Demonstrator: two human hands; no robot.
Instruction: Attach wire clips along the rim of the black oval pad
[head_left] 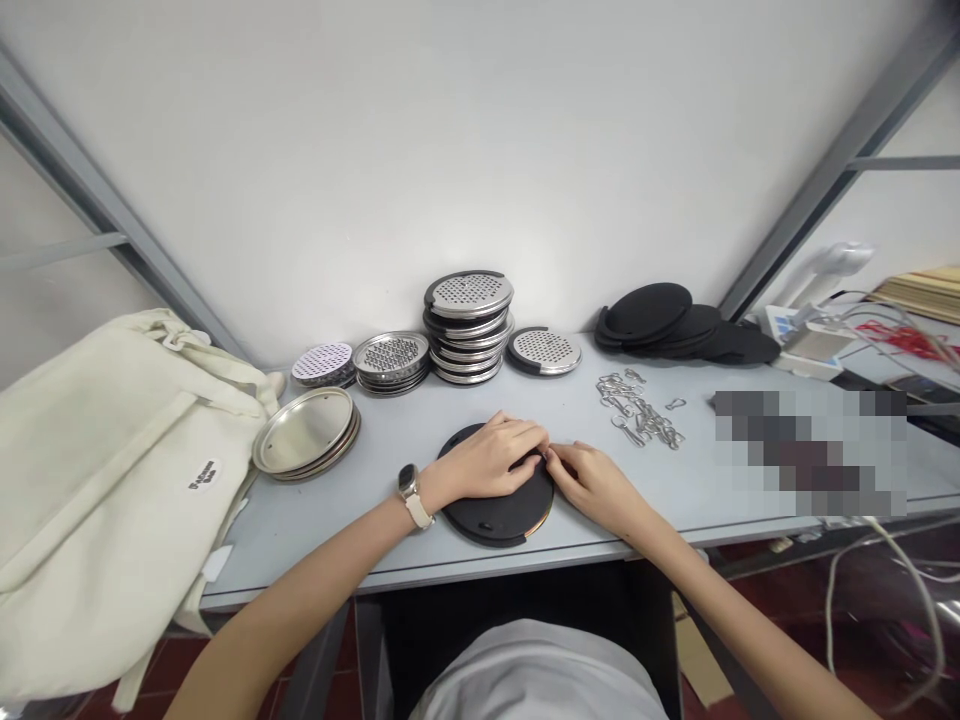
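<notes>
A round black cover (pixel 499 515) lies flat near the table's front edge, with a thin shiny strip showing along its lower right rim. Across its top rests my left hand (pixel 491 458), wearing a watch, its fingers curled down at the cover's right edge. My right hand (pixel 592 483) pinches at that same edge, its fingertips meeting those of the left. What lies right between the fingertips is hidden. Beyond my right hand is a loose heap of small metal clips (pixel 641 410).
Stacked metal grater discs (pixel 472 330) stand by the wall, beside a single grater disc (pixel 546 350) and lower stacks (pixel 391 358). Plain metal discs (pixel 304 430) lie left, near a cream bag (pixel 127 500). More black covers (pixel 652 312) lie back right, near cables (pixel 930 610).
</notes>
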